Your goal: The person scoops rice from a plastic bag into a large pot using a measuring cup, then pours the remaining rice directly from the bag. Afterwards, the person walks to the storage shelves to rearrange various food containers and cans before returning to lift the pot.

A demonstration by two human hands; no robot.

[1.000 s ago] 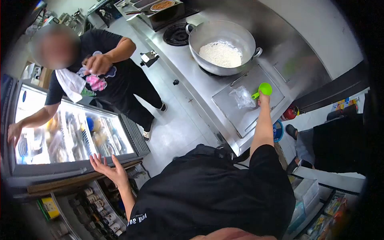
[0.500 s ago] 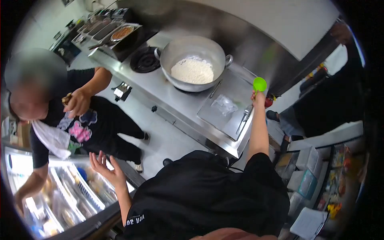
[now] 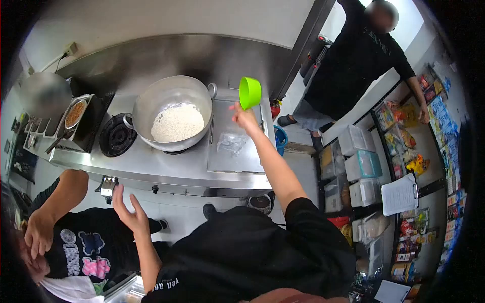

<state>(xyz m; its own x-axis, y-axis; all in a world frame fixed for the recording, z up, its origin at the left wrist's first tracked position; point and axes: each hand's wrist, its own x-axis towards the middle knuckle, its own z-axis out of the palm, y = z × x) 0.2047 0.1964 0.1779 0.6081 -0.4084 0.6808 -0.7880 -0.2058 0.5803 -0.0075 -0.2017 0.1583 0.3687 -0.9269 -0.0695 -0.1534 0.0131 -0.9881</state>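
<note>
A bright green measuring cup [image 3: 250, 92] is in my right hand [image 3: 245, 119], held out over the back right of the steel counter. My fingers close around its lower end, so its handle is mostly hidden. My left hand [image 3: 132, 212] is raised in front of the counter with fingers spread and nothing in it. To the left of the cup stands a large metal pot [image 3: 144, 113] with two loop handles. White powder [image 3: 178, 123] lies heaped in its bottom. A crumpled clear plastic bag [image 3: 232, 143] rests on the flat steel panel below the cup.
One person [image 3: 83, 252] stands close on my left, forearm near the counter edge. Another person [image 3: 353, 65] stands in the doorway at right. A black burner [image 3: 117, 135] sits left of the pot. Shelves with plastic boxes [image 3: 364, 166] and a clipboard [image 3: 399, 196] line the right side.
My view has swung to the right, bringing the doorway person and shelves into fuller view. The green cup has tilted in my right hand. My left hand stays raised and spread.
</note>
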